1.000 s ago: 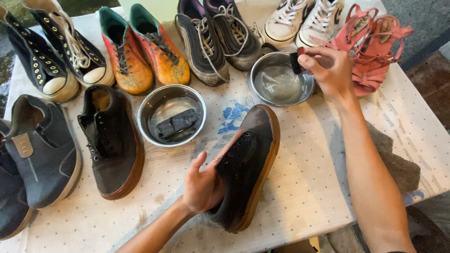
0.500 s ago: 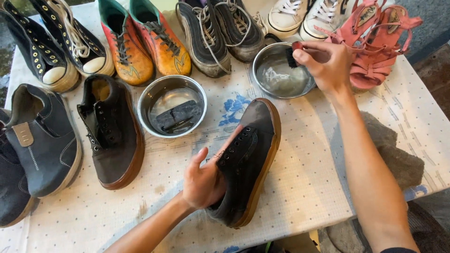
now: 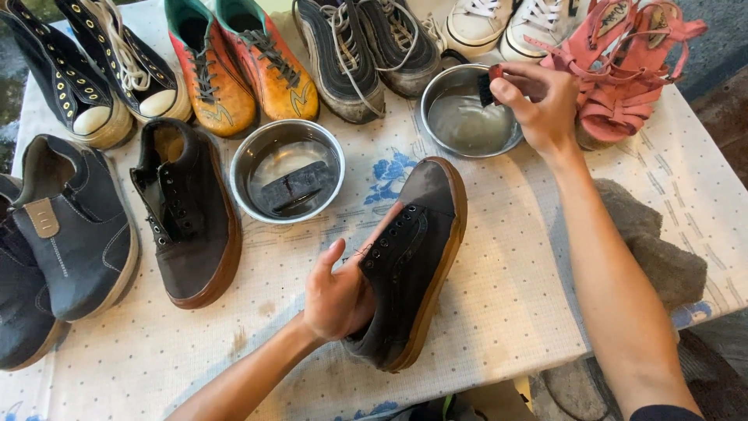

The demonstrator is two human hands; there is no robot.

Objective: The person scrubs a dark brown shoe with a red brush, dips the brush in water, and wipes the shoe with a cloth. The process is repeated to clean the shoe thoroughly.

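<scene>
Nearest the viewer, the left hand (image 3: 335, 300) curls around the heel opening of a dark brown-soled shoe (image 3: 409, 269), propping it tilted on the dotted surface (image 3: 506, 312); its toe looks damp, so cleaning appears begun but unfinished, its twin shoe (image 3: 187, 218) lying untouched well left of that hand. Beyond, the right hand (image 3: 541, 105) pinches a small dark brush (image 3: 489, 84) at the rim of a steel bowl (image 3: 467, 113) holding cloudy, soapy liquid. Left of it, a second bowl (image 3: 287, 181) holds water and a submerged dark block.
</scene>
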